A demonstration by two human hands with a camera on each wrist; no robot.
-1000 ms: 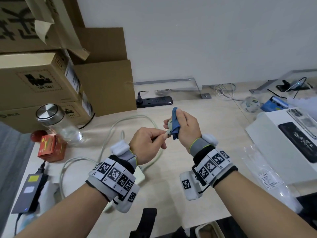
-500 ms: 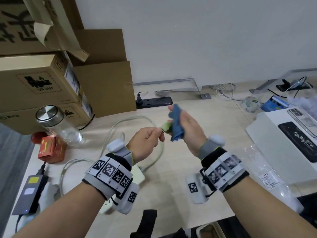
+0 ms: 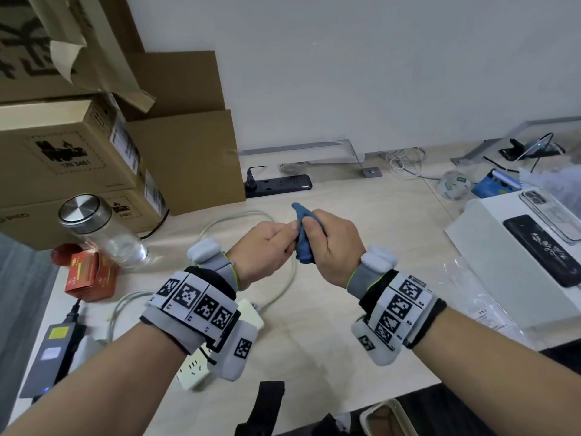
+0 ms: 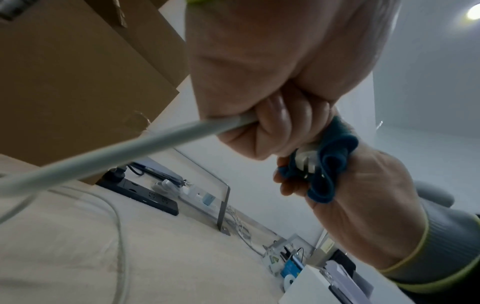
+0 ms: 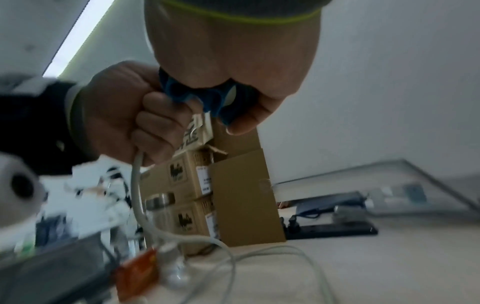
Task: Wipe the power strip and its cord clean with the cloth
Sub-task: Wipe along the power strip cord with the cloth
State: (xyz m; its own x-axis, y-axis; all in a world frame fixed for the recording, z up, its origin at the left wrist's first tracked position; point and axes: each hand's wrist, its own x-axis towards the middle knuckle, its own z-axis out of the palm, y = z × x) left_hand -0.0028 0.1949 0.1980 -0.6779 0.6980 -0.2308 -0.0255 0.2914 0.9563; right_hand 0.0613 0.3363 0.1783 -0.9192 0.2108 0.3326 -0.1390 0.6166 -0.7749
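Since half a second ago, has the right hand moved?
Yes. The right hand, gripping the cloth, has closed in on the left hand and come toward the person, away from the black power strip.

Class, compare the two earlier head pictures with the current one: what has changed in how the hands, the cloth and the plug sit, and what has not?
The right hand with the blue cloth has closed back against the left hand; half a second ago they were apart, with the plug bare between them. Now the cloth wraps the plug. Unchanged: the left hand grips the cord, and the white power strip lies on the desk.
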